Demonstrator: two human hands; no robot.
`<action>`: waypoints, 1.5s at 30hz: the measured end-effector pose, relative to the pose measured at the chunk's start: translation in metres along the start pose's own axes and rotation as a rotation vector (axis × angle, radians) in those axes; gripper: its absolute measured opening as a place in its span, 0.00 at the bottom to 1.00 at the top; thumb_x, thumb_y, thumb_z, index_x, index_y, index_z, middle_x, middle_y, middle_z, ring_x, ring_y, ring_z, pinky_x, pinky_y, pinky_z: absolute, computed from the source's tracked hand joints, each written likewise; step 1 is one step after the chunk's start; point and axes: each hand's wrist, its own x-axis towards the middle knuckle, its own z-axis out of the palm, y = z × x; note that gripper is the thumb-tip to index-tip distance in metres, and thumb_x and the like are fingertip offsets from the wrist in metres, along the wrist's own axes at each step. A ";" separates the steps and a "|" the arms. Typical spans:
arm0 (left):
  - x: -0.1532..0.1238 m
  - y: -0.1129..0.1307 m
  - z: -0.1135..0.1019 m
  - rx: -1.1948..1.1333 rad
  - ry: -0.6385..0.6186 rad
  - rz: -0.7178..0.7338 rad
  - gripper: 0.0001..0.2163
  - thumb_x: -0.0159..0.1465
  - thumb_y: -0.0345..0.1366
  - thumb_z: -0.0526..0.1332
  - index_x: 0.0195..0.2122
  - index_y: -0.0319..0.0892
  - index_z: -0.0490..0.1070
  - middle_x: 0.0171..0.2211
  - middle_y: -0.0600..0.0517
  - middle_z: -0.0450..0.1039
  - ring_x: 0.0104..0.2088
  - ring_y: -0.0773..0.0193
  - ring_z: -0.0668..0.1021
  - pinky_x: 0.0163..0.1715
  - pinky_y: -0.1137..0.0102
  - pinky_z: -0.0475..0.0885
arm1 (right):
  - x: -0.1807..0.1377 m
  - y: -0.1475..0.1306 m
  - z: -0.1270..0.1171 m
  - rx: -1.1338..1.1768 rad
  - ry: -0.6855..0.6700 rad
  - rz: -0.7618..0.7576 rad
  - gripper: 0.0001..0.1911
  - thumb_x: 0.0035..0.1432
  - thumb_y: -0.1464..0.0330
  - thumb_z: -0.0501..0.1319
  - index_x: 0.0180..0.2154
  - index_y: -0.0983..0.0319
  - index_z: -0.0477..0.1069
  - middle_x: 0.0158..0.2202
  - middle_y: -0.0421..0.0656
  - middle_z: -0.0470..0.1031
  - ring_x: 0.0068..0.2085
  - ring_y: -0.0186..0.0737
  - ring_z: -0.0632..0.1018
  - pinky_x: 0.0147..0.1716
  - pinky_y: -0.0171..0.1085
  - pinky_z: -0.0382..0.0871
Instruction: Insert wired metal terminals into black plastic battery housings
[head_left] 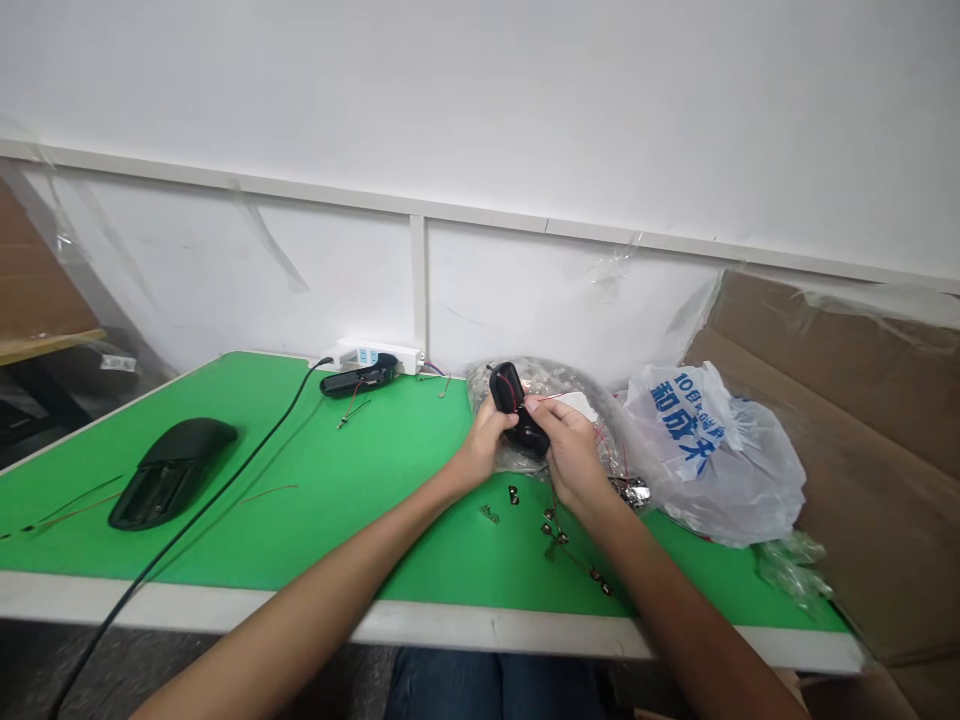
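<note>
My left hand (486,442) is closed around the left side of a black plastic casing (534,435), held tilted above the table. A thin red wire (513,380) curves along the casing's hollow to the fingertips of my right hand (570,440), which pinch it against the casing; any small part between them is hidden. Below the hands, small metal contacts (514,495) lie on the green tabletop (360,500). More contacts joined by wire (555,535) lie under my right wrist. Behind the hands rests a clear plastic bag (544,370) of small parts.
At left lies a larger black casing (172,470), with a black cable (225,485) running past it. Another black casing (360,377) with wires lies by a white power strip (390,355). A white plastic bag (727,480) and cardboard (847,420) stand at right.
</note>
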 end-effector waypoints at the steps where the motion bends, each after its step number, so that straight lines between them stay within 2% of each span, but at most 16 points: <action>1: 0.002 0.000 0.001 -0.075 0.024 -0.043 0.23 0.54 0.45 0.66 0.50 0.43 0.77 0.51 0.47 0.81 0.59 0.45 0.77 0.62 0.54 0.68 | 0.001 0.001 -0.001 0.025 -0.013 0.027 0.24 0.42 0.49 0.78 0.34 0.59 0.81 0.37 0.44 0.84 0.41 0.46 0.81 0.46 0.44 0.76; 5: 0.007 0.006 0.005 -0.201 0.102 -0.117 0.20 0.50 0.44 0.67 0.43 0.43 0.78 0.43 0.49 0.83 0.54 0.46 0.80 0.56 0.55 0.72 | 0.004 0.001 -0.004 0.028 -0.033 0.023 0.25 0.42 0.49 0.78 0.35 0.59 0.80 0.38 0.45 0.84 0.43 0.48 0.82 0.47 0.45 0.77; 10: 0.006 0.006 0.009 -0.215 0.084 -0.126 0.20 0.48 0.43 0.69 0.43 0.44 0.78 0.46 0.50 0.84 0.56 0.45 0.79 0.57 0.55 0.71 | 0.000 -0.004 -0.003 -0.137 0.026 -0.123 0.20 0.49 0.51 0.75 0.34 0.59 0.80 0.40 0.45 0.84 0.45 0.47 0.81 0.51 0.45 0.75; 15: 0.005 0.001 0.007 -0.221 0.053 -0.149 0.21 0.48 0.43 0.69 0.44 0.44 0.78 0.47 0.50 0.84 0.56 0.45 0.79 0.57 0.55 0.71 | -0.003 -0.006 -0.001 -0.233 0.028 -0.193 0.17 0.53 0.52 0.72 0.34 0.59 0.79 0.40 0.46 0.85 0.44 0.47 0.82 0.47 0.44 0.77; 21: 0.006 -0.001 0.005 -0.194 0.019 -0.130 0.21 0.50 0.43 0.68 0.46 0.44 0.78 0.48 0.49 0.84 0.57 0.45 0.79 0.59 0.55 0.70 | -0.001 -0.003 -0.002 -0.256 0.027 -0.211 0.19 0.54 0.51 0.71 0.35 0.59 0.78 0.39 0.46 0.85 0.42 0.47 0.83 0.45 0.44 0.78; 33: 0.005 -0.002 0.007 -0.174 -0.007 -0.097 0.20 0.51 0.42 0.67 0.45 0.45 0.76 0.48 0.48 0.82 0.59 0.44 0.78 0.63 0.52 0.67 | -0.003 -0.006 0.000 -0.253 0.032 -0.227 0.14 0.55 0.55 0.70 0.35 0.59 0.80 0.40 0.46 0.86 0.42 0.47 0.84 0.45 0.44 0.79; 45: 0.004 -0.003 0.005 -0.202 0.003 -0.113 0.21 0.50 0.42 0.69 0.46 0.43 0.77 0.48 0.48 0.82 0.59 0.45 0.77 0.63 0.54 0.65 | -0.002 -0.003 0.000 -0.265 0.036 -0.222 0.16 0.54 0.54 0.71 0.35 0.60 0.80 0.40 0.47 0.85 0.42 0.48 0.83 0.45 0.44 0.78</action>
